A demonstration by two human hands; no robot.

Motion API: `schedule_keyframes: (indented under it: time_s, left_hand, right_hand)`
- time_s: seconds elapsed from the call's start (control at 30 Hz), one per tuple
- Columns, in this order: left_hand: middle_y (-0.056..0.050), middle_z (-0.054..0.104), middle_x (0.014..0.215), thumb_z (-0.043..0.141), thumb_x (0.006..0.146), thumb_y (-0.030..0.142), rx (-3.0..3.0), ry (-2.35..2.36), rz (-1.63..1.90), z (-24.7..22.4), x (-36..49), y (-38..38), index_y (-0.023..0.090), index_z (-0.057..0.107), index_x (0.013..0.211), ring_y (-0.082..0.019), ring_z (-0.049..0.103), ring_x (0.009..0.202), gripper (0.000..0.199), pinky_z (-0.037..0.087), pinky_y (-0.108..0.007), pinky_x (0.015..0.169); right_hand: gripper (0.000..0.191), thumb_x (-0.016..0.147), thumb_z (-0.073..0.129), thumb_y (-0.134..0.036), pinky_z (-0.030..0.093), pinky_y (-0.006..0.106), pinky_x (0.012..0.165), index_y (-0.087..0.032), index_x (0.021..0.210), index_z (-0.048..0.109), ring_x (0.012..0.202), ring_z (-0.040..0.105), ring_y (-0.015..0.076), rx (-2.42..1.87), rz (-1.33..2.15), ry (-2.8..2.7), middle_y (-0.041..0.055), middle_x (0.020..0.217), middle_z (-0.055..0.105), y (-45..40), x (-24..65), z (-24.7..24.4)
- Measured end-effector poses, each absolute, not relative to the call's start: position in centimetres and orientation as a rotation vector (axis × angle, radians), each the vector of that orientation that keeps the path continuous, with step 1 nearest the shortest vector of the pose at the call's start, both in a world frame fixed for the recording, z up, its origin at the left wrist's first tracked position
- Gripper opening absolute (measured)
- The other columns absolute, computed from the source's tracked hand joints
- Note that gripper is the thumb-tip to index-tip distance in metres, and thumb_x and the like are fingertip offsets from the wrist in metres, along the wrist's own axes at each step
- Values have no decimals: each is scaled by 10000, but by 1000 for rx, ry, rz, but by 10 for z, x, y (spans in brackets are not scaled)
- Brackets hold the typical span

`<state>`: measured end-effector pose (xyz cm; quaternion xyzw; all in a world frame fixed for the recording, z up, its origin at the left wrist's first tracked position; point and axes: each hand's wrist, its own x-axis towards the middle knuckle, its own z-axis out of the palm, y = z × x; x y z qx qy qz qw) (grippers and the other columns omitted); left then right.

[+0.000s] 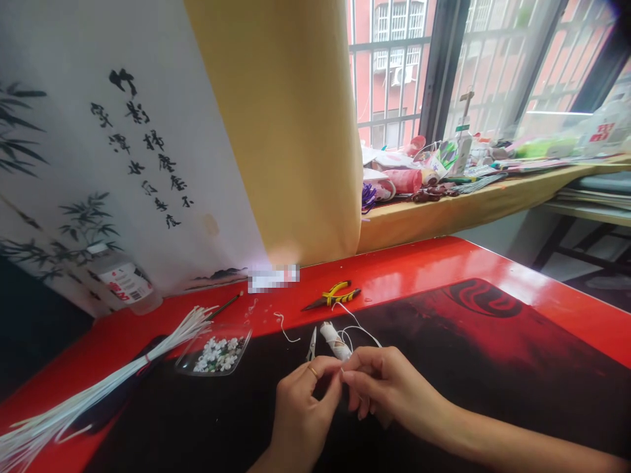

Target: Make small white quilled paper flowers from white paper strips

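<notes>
Fingertips of my left hand (304, 399) and my right hand (394, 381) meet over the black mat (473, 407). Both hands are closed in a pinch, with a tiny white end of cord between them; my fingers cover most of it. A gold ring circles a left finger. Just beyond the fingertips lies a roll of white cord (331, 337), its loose strand (362, 320) looping round to behind my right hand. Small scissors (312, 345) lie left of the roll. Farther back, yellow-and-black pliers (335, 297) rest on the red tabletop.
To the left are a clear tray (183, 365) of white and green beads and a long tied bundle of white strands (113, 384). A short cord piece (282, 327) lies near the scissors. A labelled bottle (123, 282) stands by the wall scroll. Craft items crowd the windowsill (468, 200).
</notes>
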<state>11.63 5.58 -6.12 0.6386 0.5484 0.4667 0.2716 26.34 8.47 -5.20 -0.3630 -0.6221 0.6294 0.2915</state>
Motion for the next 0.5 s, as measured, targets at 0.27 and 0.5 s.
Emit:
schedule_keyframes:
  time_s: [0.27,0.5]
  left_hand:
    - [-17,634,576,552,744,248,1328,1311,1073,-61,118,55,171,587,628,-163,586,573,144,438,-244,564]
    - [-32,647,569,603,712,246,828,1128,1018,-66,118,59,141,532,688,-100,562,499,129,388,-186,501]
  right_hand:
    - [215,841,436,-311,349,162,391,-155,717,516,454,457,67,-952,1474,-1921,-18,594,530,88,271,-54]
    - [228,848,434,-311,365,189,490,-154,694,493,536,492,85,-916,1385,-1926,-9,604,541,90,271,-52]
